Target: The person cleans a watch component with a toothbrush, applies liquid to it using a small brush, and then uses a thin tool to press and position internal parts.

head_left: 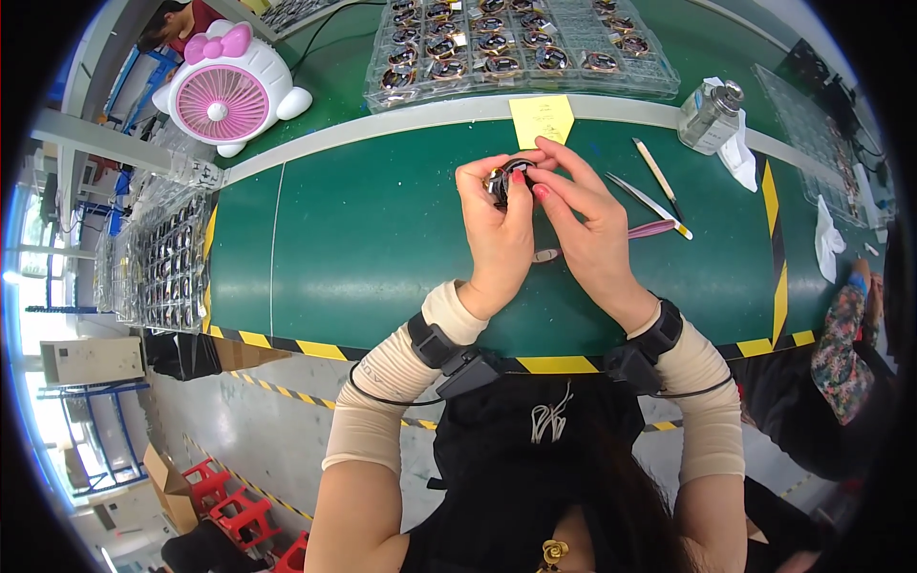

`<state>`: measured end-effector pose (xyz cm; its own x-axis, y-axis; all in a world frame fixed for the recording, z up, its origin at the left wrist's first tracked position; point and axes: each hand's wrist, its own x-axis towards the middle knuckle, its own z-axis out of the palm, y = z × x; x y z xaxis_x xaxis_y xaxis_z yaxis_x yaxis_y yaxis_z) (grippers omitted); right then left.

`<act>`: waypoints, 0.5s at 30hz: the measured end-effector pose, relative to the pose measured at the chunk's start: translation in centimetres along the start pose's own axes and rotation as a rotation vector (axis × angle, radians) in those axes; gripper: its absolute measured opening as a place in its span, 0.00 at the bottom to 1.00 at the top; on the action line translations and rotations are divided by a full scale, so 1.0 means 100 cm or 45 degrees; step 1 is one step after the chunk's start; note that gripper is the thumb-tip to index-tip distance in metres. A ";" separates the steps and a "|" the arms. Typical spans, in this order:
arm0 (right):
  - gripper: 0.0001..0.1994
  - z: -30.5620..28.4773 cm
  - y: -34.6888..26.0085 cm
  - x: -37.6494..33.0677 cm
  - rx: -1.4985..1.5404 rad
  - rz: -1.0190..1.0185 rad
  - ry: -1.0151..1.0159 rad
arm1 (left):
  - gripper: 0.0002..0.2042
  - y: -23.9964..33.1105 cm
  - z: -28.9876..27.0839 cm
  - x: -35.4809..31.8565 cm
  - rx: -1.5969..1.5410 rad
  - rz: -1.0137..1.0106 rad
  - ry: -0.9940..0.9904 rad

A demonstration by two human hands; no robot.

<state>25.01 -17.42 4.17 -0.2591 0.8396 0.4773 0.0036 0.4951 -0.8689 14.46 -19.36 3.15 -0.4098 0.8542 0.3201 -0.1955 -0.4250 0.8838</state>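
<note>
While both hands meet above the middle of the green table (382,248), the left hand (497,234) and right hand (587,224) close their fingers (521,191) around a small round part (504,181), with bare mat around them. The part is mostly hidden by fingertips. Clear trays (659,72) of round parts (497,43) line the far edge.

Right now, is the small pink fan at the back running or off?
Cannot tell. The pink fan stands upright on the bench behind the white strip, its grille facing the camera, but one still picture does not show whether the blades are turning.
</note>
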 end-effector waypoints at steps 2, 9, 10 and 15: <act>0.13 -0.002 0.000 0.001 -0.034 -0.025 -0.012 | 0.08 -0.004 -0.002 0.000 0.028 0.002 0.003; 0.10 -0.009 0.001 0.008 -0.130 -0.042 0.044 | 0.09 0.002 -0.002 0.003 -0.272 -0.411 0.001; 0.10 -0.009 0.002 0.009 -0.132 -0.040 0.047 | 0.09 0.002 -0.002 0.003 -0.273 -0.414 -0.001; 0.08 -0.013 0.000 0.014 0.191 0.517 0.039 | 0.09 0.003 -0.006 0.004 -0.369 -0.538 -0.159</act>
<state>25.89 -15.94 4.99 -0.2366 0.9670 0.0945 -0.0418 0.0871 -0.9953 13.74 -19.29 3.36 -0.1365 0.9906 0.0102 -0.5661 -0.0864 0.8198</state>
